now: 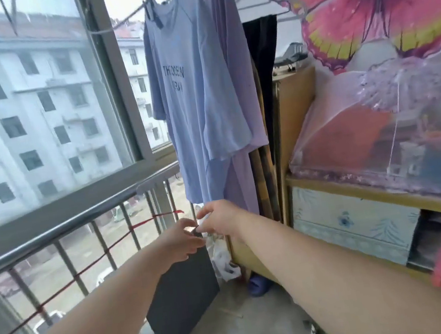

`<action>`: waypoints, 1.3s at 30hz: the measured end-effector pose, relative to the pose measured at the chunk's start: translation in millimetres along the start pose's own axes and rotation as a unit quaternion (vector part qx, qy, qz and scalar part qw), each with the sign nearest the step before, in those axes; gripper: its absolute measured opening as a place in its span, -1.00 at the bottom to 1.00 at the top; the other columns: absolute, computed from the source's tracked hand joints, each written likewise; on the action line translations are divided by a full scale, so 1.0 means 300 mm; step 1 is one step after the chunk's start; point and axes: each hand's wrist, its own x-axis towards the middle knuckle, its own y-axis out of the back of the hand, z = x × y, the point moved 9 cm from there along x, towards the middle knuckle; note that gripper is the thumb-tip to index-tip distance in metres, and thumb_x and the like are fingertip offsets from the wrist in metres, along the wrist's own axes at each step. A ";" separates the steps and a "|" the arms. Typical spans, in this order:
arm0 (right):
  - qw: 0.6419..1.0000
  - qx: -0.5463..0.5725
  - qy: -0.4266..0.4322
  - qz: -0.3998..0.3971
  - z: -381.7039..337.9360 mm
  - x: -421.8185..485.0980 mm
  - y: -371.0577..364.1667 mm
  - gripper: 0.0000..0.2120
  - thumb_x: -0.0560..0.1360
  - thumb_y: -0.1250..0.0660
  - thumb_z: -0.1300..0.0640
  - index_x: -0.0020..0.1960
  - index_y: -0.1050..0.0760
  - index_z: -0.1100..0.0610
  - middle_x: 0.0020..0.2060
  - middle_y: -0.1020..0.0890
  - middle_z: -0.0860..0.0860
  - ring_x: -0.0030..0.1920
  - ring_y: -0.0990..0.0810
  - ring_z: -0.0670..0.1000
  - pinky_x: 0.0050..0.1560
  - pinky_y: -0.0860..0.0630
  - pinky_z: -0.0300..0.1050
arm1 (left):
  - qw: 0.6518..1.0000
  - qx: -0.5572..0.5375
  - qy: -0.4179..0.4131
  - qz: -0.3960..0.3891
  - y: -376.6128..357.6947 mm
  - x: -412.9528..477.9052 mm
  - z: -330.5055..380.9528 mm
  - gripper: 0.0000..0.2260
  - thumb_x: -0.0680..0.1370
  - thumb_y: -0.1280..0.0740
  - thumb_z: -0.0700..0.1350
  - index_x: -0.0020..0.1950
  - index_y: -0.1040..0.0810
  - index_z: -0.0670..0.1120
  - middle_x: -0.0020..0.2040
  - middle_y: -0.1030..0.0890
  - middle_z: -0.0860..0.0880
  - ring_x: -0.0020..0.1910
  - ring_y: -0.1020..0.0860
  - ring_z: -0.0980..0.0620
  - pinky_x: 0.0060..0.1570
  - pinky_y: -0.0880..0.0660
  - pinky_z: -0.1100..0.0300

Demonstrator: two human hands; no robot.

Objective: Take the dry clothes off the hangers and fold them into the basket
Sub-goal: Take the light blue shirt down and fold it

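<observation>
Blue cotton is filling the upper centre: the blue T-shirt is hanging from the line, a purple garment and a black garment hanging behind it, so most of the task is looking undone. At lower centre a dark grey sheet is dangling; whether it is cloth I cannot tell. The left hand is curling round its top edge, the right hand pinching the same corner. No basket is showing; a white plastic bag is slumping just beside the sheet, contents hidden.
</observation>
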 end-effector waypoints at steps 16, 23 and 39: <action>0.974 -0.051 0.170 0.139 -0.683 -0.080 0.387 -0.57 0.44 -0.44 0.21 0.29 -0.48 0.13 0.06 -0.55 0.04 0.11 -0.54 0.05 0.15 -0.47 -0.15 | 0.974 -0.016 -0.176 0.144 0.520 -0.192 0.573 -0.55 0.46 -0.45 -0.13 0.31 -0.40 0.00 0.18 -0.54 -0.10 0.09 -0.55 -0.06 0.12 -0.52 0.06; 0.921 -0.124 0.239 0.280 -0.907 -0.080 0.643 -0.59 0.47 -0.27 0.29 0.31 -0.45 0.15 0.09 -0.56 0.06 0.02 -0.54 0.03 -0.08 -0.46 -0.20 | 0.957 -0.016 -0.239 0.164 0.607 -0.177 0.803 -0.44 0.50 -0.40 -0.11 0.46 -0.29 -0.06 0.36 -0.45 -0.09 0.17 -0.48 -0.03 -0.02 -0.42 0.24; 0.870 -0.207 0.274 0.355 -1.122 0.067 0.859 -0.82 0.58 -0.17 0.24 0.04 -0.53 0.26 -0.23 -0.54 0.07 -0.13 -0.52 0.06 -0.14 -0.31 -0.21 | 0.907 -0.098 -0.317 0.259 0.691 0.027 1.206 -0.46 0.63 -0.05 0.16 0.56 0.01 0.05 0.56 -0.12 -0.07 0.51 -0.16 -0.13 0.47 -0.11 -0.08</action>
